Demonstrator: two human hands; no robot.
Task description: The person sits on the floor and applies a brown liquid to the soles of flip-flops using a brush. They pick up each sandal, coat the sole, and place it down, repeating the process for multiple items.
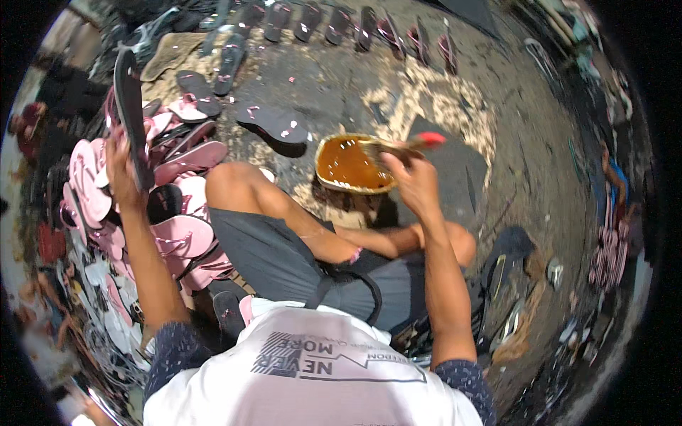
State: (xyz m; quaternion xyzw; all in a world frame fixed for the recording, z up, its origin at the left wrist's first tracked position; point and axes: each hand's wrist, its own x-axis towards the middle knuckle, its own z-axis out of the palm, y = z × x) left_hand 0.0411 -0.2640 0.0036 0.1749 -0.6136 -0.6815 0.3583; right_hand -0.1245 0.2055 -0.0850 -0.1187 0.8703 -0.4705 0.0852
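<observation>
I see the left hand [119,167] raised at the left of the view, fingers wrapped around the lower part of a dark sandal sole [131,113]. The sole stands nearly upright, long axis running up and down the picture, its upper end tipped slightly left, edge-on to the camera. The left forearm rises from the lower edge and leans a little left toward the hand.

The right hand [414,181] sits right of centre, fingers closed on the handle of a brush [406,145] with a red end. The brush lies almost level, red end pointing right, bristle end pointing left over a yellow-rimmed bowl [327,181]. The right forearm runs nearly straight up from the lower edge, wrist bent forward over the bowl's right rim.

The bowl rests on the ground just beyond my bent knee and holds a brown, glossy liquid [347,165]; the bristles reach into it at the upper right.

A pile of pink sandals [181,234] lies beside the left arm. A row of dark soles [341,25] lies on the ground at the top, well apart from both hands.
</observation>
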